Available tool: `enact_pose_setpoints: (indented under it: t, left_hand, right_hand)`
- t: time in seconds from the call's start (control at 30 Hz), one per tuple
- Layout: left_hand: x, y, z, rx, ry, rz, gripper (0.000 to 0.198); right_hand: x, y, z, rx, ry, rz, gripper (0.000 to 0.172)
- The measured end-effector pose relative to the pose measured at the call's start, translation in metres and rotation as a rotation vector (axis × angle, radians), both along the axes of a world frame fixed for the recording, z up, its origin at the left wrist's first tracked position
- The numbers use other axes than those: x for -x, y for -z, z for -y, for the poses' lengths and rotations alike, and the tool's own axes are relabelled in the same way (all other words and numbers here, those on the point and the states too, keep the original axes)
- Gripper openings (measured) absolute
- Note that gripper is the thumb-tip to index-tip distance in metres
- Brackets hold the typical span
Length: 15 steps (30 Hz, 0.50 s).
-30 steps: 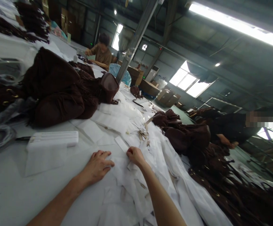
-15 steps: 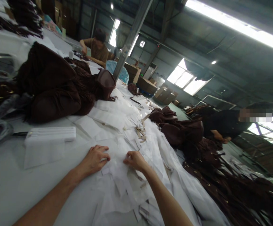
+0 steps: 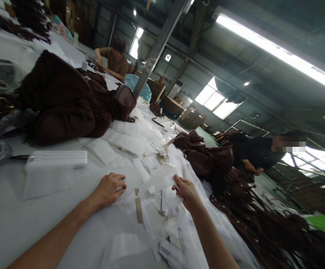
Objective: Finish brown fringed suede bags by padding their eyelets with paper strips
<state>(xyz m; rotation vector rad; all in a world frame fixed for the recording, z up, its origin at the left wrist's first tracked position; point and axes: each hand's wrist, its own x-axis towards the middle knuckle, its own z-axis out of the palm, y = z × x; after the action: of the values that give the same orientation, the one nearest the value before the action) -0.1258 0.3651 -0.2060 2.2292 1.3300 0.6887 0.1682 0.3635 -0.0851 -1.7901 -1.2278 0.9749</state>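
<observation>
My right hand [image 3: 187, 189] pinches the edge of a thin white sheet [image 3: 159, 178] between thumb and fingers; the sheet slants up from the white scraps under it. My left hand [image 3: 109, 188] lies palm down on the white table surface [image 3: 75, 220], fingers loosely bent and apart, with nothing in it. Between and below my hands are loose white paper scraps [image 3: 151, 218] and a short tan strip [image 3: 139, 210]. A white box-like device with a dark cable [image 3: 59, 158] lies left of my left hand, a thin white sheet hanging from its front.
Dark brown fringed bags [image 3: 64, 108] are heaped at left. More brown bags [image 3: 209, 160] lie along the right side, beside a person in dark clothes [image 3: 254, 153]. Another person [image 3: 114, 61] works at the far table end, near a slanting metal post [image 3: 156, 52].
My right hand has moved right, lifting the white sheet and uncovering scraps and the tan strip. My left hand stays nearly in place. The view has shifted slightly.
</observation>
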Motion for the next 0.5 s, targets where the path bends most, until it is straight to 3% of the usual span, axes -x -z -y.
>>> enact_pose_setpoints:
  t: [0.2,0.27,0.33,0.43,0.5]
  left_hand:
    - [0.0,-0.007,0.001,0.047,0.005,0.051,0.035]
    - [0.001,-0.007,0.002,0.067,0.061,0.048,0.033]
    - [0.003,-0.007,0.003,0.078,0.135,0.019,0.036]
    - [0.006,-0.005,0.005,0.094,0.2,-0.022,0.038]
    - [0.006,-0.005,0.005,0.108,0.202,-0.029,0.035]
  right_hand:
    - [-0.016,0.006,0.006,-0.03,0.119,0.112,0.029]
    - [-0.028,0.006,0.007,-0.072,0.175,0.161,0.037]
    - [-0.042,0.001,0.009,-0.117,0.228,0.194,0.038]
    - [-0.062,-0.012,0.013,-0.197,0.302,0.239,0.017]
    - [-0.073,-0.021,0.016,-0.255,0.365,0.253,0.015]
